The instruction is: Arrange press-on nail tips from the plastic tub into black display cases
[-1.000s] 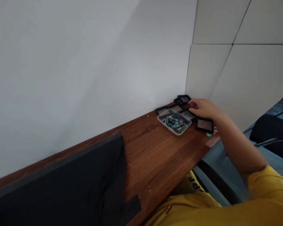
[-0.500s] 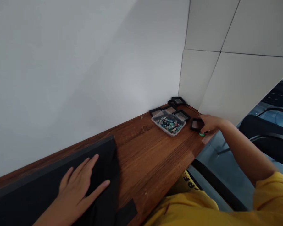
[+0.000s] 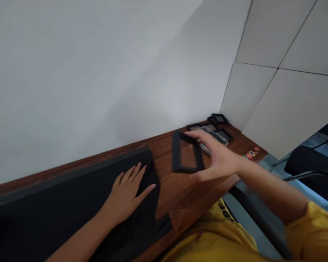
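My right hand (image 3: 220, 156) grips a small black square frame (image 3: 176, 153) with a see-through middle, thumb below and fingers at its upper edge. The frame is held upright in the air over the wooden table (image 3: 166, 193), slightly blurred. Flat on a black cloth (image 3: 71, 203) rests my left hand (image 3: 128, 193), its fingers stretched and thumb apart, holding nothing. Behind my right hand is the clear plastic tub (image 3: 224, 140), mostly hidden, so its contents do not show.
Several similar black frames (image 3: 224, 134) lie near the far corner, a few against the wall (image 3: 153, 91). Small round coloured pieces (image 3: 252, 153) sit at the table's right edge. A chair (image 3: 303, 160) stands beyond on the right.
My right hand has lifted the black frame from the table's right end and brought it left. The round coloured pieces are now uncovered. My left hand stays flat on the cloth.
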The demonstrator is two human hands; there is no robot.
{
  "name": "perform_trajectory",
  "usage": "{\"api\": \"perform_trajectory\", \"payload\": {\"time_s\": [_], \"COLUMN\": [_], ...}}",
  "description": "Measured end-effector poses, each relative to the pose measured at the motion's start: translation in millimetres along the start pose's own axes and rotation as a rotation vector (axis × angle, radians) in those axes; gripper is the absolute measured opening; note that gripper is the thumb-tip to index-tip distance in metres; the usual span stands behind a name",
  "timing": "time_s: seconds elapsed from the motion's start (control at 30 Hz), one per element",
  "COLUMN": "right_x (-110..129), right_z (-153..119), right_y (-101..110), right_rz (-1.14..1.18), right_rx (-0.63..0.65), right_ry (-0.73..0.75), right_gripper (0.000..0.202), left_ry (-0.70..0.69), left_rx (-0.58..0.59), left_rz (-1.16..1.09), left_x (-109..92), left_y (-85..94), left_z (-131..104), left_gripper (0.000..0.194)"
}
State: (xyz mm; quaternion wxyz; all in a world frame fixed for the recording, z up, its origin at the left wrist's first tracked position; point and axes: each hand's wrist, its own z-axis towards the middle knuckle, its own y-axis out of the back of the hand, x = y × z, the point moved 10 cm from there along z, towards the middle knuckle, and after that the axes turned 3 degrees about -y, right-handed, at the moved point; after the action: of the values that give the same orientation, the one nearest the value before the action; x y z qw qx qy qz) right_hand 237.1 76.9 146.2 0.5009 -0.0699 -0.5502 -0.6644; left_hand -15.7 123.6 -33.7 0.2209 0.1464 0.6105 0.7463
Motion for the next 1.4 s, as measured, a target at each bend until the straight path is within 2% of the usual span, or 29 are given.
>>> {"api": "perform_trajectory", "payload": {"time_s": [0.07, 0.13, 0.23, 0.3, 0.4, 0.5, 0.57, 0.67, 0.87, 1.0, 1.27, 1.33, 1.4], "right_x": [4.0, -12.3, -44.5, -61.6, -76.6, -82.9, -85.0, -88.7, -90.7, -87.9, -85.0, -84.9, -85.2], "right_z": [31.5, 55.3, 69.1, 67.4, 60.1, 57.2, 57.7, 59.2, 60.1, 60.4, 60.9, 61.0, 61.2], "right_y": [-43.5, -70.7, -92.8, -100.4, -103.5, -101.9, -99.4, -97.0, -98.6, -100.7, -103.6, -104.9, -106.0], "right_rz": [0.049, 0.107, 0.182, 0.202, 0.205, 0.203, 0.205, 0.215, 0.209, 0.208, 0.210, 0.210, 0.210], "right_rx": [-0.013, -0.088, -0.191, -0.220, -0.237, -0.237, -0.244, -0.252, -0.238, -0.224, -0.210, -0.206, -0.199], "right_ry": [0.031, -0.047, -0.133, -0.144, -0.123, -0.104, -0.102, -0.119, -0.122, -0.097, -0.069, -0.062, -0.062], "right_gripper": [0.099, 0.099, 0.103, 0.104, 0.102, 0.100, 0.100, 0.102, 0.104, 0.103, 0.104, 0.104, 0.104], "left_ry": [0.032, 0.093, 0.185, 0.174, 0.139, 0.130, 0.130, 0.084, -0.102, -0.092, 0.099, 0.070, -0.061], "left_rx": [0.073, 0.101, 0.048, 0.048, 0.170, 0.272, 0.266, 0.180, -0.098, -0.200, -0.278, -0.300, -0.299], "left_rz": [0.001, 0.014, 0.070, 0.099, 0.112, 0.087, 0.103, 0.122, 0.141, 0.119, 0.077, 0.133, 0.199], "left_x": [-8.6, -17.5, -33.7, -49.2, -65.2, -69.5, -69.5, -75.6, -104.8, -104.7, -75.9, -80.9, -96.7], "left_y": [-1.0, 5.5, 30.9, 46.0, 51.7, 49.2, 51.4, 61.8, 97.2, 109.7, 111.3, 109.7, 104.1], "left_z": [4.2, 0.3, -23.2, -44.8, -73.1, -86.7, -86.6, -80.1, -77.9, -83.8, -98.3, -103.7, -109.1], "left_gripper": [0.082, 0.085, 0.092, 0.082, 0.055, 0.051, 0.053, 0.053, 0.059, 0.057, 0.046, 0.039, 0.030]}}
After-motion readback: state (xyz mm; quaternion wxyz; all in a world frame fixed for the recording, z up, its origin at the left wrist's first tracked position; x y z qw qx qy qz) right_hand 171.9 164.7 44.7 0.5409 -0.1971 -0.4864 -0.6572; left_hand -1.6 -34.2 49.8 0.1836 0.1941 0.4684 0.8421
